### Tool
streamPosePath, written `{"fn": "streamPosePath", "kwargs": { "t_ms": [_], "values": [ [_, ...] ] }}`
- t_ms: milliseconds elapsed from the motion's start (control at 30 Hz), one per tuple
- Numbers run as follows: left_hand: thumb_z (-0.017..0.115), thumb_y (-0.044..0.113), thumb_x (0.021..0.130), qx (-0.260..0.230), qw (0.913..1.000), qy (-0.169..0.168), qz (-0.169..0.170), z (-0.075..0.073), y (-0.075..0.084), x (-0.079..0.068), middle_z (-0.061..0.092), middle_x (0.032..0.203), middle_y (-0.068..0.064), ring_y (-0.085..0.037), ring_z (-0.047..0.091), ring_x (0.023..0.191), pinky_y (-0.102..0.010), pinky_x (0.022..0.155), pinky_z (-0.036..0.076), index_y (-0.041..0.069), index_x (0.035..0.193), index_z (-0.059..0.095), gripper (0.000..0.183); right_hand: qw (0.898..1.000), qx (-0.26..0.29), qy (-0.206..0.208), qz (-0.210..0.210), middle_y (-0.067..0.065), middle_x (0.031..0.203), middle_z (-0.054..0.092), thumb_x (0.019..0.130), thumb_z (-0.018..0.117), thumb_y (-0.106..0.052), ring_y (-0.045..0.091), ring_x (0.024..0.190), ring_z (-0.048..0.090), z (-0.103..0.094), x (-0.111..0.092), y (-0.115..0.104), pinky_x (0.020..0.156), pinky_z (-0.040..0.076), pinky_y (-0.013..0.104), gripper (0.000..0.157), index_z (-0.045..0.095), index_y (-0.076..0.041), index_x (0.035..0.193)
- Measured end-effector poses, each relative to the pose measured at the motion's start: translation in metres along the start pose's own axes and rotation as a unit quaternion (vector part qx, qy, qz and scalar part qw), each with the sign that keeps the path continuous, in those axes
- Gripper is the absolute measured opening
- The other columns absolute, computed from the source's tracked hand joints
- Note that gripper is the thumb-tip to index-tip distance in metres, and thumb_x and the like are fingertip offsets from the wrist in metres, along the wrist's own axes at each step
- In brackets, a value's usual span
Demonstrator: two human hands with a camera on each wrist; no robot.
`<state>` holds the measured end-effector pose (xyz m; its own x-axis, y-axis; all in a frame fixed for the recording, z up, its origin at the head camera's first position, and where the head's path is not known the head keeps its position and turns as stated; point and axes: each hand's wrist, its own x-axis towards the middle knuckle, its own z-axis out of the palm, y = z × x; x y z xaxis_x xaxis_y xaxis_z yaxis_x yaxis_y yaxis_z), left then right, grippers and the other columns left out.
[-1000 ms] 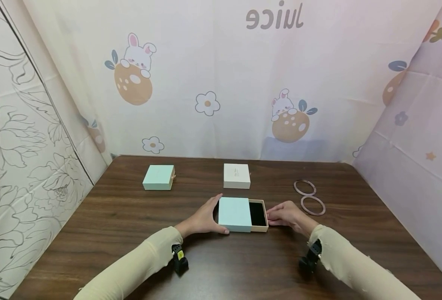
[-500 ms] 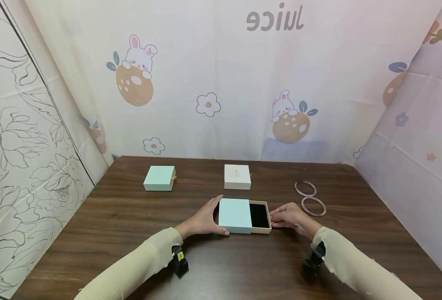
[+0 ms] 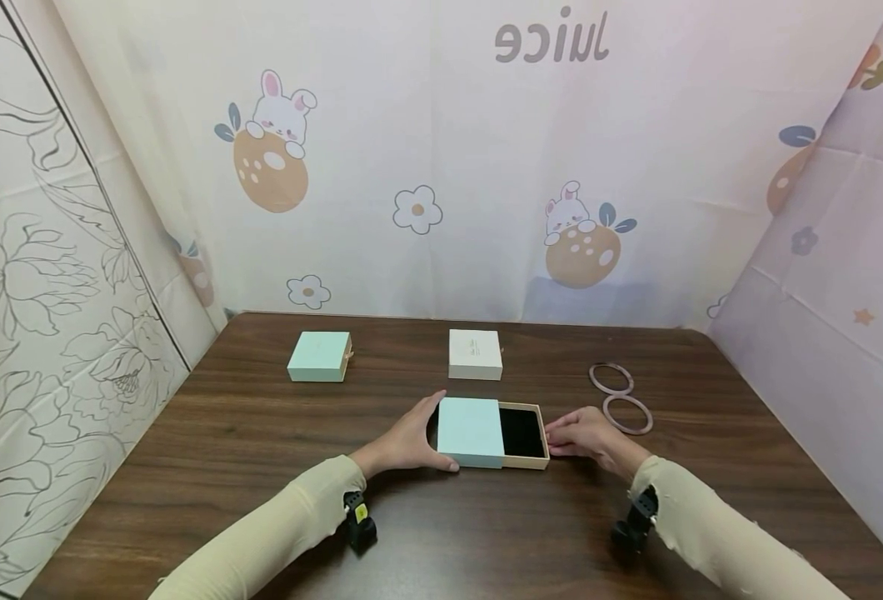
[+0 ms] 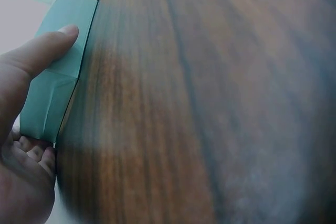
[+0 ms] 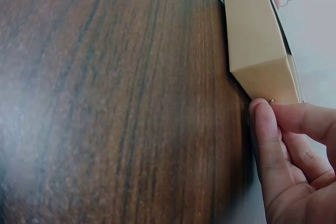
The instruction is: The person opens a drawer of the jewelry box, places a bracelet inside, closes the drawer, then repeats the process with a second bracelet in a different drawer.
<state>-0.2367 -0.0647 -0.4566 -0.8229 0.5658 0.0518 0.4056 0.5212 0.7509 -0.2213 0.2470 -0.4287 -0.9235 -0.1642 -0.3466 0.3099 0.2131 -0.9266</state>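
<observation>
A mint-green drawer box lies flat at the middle of the table, its sleeve (image 3: 470,427) held by my left hand (image 3: 410,433). In the left wrist view the thumb (image 4: 55,45) presses the sleeve's near side and the other fingers reach behind its end. The cream inner drawer (image 5: 256,35) sticks out to the right, showing a black lining (image 3: 522,432). My right hand (image 3: 590,437) is at the drawer's outer end. There its thumb and forefinger pinch together at a small pull, mostly hidden by the fingertips in the right wrist view.
Behind stand another mint-green box (image 3: 321,357) on the left and a white box (image 3: 475,354) in the middle. Two pale mauve rings (image 3: 627,414) lie on the table, right of my right hand. A printed curtain (image 3: 486,167) hangs along the table's back edge.
My right hand has moved a little to the right, and the drawer has slid further out of the sleeve. My left hand and the sleeve have stayed in place.
</observation>
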Motion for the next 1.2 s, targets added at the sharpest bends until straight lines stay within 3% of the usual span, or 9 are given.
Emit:
{"fn": "streamPosePath", "kwargs": {
  "t_ms": [967,1200],
  "values": [
    [0.085,0.040,0.069,0.007,1.0000,-0.001,-0.003,0.000,0.000,0.001,0.025,0.152,-0.018,-0.030,0.028,0.137,-0.048,0.106,0.031,0.003,0.152,0.017,0.113,1.000,0.002,-0.011,-0.017,0.009,0.078,0.066,0.085,0.055,0.013,0.014,0.070,0.064,-0.020,-0.005,0.003,0.067,0.055,0.027,0.022,0.055,0.026,0.103],
    [0.085,0.041,0.068,0.006,1.0000,-0.001,-0.003,0.000,-0.001,0.001,0.024,0.152,-0.017,-0.030,0.028,0.137,-0.048,0.105,0.031,0.003,0.152,0.017,0.114,1.000,-0.004,0.002,-0.009,0.009,0.081,0.067,0.086,0.054,0.010,0.012,0.072,0.064,-0.025,-0.006,0.004,0.068,0.055,0.028,0.022,0.057,0.024,0.104]
  ]
}}
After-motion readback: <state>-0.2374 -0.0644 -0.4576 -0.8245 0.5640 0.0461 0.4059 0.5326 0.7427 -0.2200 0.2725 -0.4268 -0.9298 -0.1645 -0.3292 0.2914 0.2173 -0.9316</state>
